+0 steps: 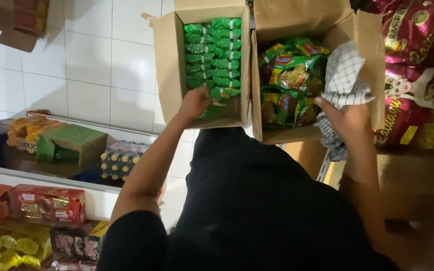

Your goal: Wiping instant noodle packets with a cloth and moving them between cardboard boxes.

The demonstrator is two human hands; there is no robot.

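My left hand (195, 103) reaches into a box (169, 60), fingers closed on a glossy green packet (216, 94) from two stacked rows. My right hand (348, 119) grips a checked cloth (345, 75).

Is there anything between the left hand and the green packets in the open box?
Nothing visible. The left hand already reaches into the cardboard box and touches the nearest green packets at the near end of the rows.

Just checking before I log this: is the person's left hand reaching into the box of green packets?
Yes, the left hand is inside the cardboard box, touching the green packets.
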